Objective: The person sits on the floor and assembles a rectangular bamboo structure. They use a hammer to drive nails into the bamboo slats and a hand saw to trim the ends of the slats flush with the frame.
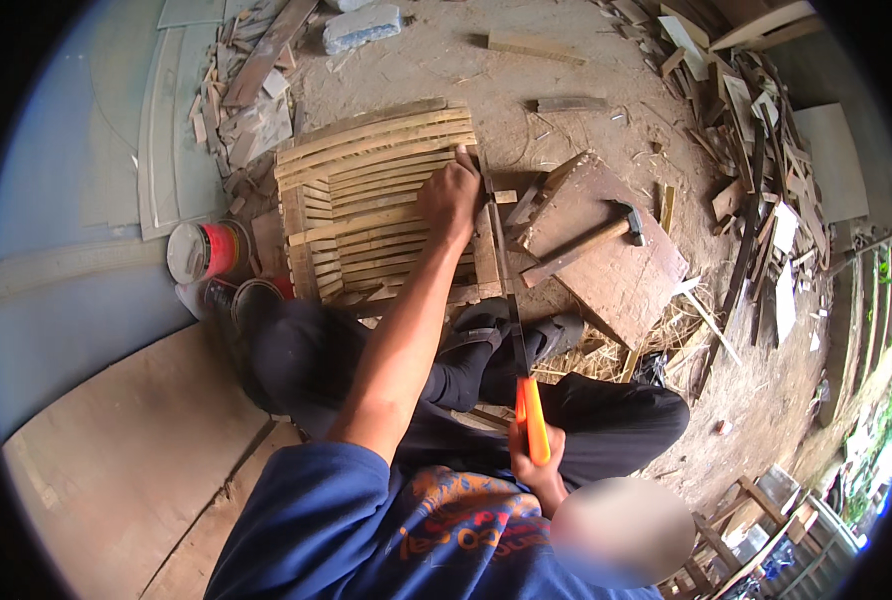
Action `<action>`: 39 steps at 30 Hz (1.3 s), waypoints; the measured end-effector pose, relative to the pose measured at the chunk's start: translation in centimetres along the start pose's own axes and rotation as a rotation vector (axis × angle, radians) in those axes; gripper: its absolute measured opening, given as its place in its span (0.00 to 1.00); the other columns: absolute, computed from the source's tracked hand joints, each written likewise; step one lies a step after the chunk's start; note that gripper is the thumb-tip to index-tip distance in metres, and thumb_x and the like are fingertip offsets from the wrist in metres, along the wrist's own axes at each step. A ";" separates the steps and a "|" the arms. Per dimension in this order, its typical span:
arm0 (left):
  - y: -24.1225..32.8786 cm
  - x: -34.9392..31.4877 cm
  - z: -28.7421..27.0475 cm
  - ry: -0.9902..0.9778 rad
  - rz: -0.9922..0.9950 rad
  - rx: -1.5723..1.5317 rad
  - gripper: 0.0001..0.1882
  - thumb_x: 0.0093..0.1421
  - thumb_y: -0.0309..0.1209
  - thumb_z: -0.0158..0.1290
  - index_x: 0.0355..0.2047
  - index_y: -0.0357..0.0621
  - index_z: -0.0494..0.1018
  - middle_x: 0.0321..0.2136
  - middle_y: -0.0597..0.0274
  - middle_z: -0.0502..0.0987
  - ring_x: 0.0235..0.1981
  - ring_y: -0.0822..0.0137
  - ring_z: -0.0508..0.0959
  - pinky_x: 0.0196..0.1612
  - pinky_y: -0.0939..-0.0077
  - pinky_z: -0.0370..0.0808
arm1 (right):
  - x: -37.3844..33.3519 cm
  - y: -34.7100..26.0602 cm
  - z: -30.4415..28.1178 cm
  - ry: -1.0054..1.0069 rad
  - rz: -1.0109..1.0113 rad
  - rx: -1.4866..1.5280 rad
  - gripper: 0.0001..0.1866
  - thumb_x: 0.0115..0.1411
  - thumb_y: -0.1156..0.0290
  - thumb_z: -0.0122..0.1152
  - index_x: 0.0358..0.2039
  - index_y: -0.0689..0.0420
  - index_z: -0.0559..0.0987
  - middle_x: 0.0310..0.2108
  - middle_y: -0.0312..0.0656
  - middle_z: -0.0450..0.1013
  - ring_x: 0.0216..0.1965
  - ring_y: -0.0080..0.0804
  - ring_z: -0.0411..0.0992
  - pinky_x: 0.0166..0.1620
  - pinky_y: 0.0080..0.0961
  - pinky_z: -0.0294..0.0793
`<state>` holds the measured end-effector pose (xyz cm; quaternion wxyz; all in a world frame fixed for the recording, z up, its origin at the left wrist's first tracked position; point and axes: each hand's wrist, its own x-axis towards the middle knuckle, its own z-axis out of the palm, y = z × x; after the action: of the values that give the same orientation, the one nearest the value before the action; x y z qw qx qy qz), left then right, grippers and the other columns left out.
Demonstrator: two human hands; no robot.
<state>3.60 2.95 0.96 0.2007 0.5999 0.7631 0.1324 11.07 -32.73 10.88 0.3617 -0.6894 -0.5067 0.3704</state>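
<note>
My left hand (pixel 450 196) presses down on the right part of a bamboo slat frame (pixel 366 160) lying on the dirt ground. My right hand (pixel 536 462), close to my chest, grips the orange handle of a hand saw (pixel 530 415). The saw's thin dark blade (pixel 501 270) runs forward along the frame's right edge, up to beside my left fingers. My legs in black trousers (pixel 606 420) are folded in front of me. A dark shoe (pixel 476 335) rests at the frame's near edge.
A hammer (pixel 606 232) lies on a brown wooden board (pixel 626 280) to the right of the frame. A red and white tin (pixel 206 250) stands at the left. Wood offcuts (pixel 756 150) pile up at the right and back. A plywood sheet (pixel 116 460) lies at the lower left.
</note>
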 end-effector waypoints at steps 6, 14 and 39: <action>0.1 -0.3 -0.7 -0.025 0.063 -0.034 0.35 0.71 0.48 0.28 0.23 0.41 0.80 0.25 0.43 0.81 0.29 0.42 0.81 0.36 0.47 0.76 | 11.5 -0.8 3.5 0.148 0.094 0.299 0.08 0.58 0.74 0.61 0.24 0.61 0.74 0.14 0.34 0.63 0.20 0.15 0.60 0.23 0.24 0.64; 0.2 -0.9 -0.9 -0.023 0.014 -0.055 0.37 0.70 0.50 0.28 0.25 0.38 0.81 0.25 0.40 0.80 0.31 0.39 0.81 0.37 0.47 0.77 | 4.9 0.9 2.3 0.086 0.039 0.270 0.06 0.56 0.77 0.60 0.24 0.61 0.74 0.16 0.40 0.66 0.17 0.21 0.63 0.22 0.25 0.65; 0.5 -0.1 -0.1 -0.077 0.050 0.019 0.39 0.71 0.51 0.25 0.24 0.38 0.81 0.27 0.39 0.80 0.34 0.39 0.81 0.40 0.48 0.77 | 12.2 -1.1 4.0 0.148 0.093 0.382 0.02 0.53 0.78 0.59 0.28 0.61 0.76 0.18 0.40 0.70 0.20 0.20 0.68 0.27 0.22 0.69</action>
<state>4.04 2.94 1.30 0.2209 0.6255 0.7406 0.1068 9.67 -20.19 8.27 0.5044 -0.6563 -0.3668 0.4245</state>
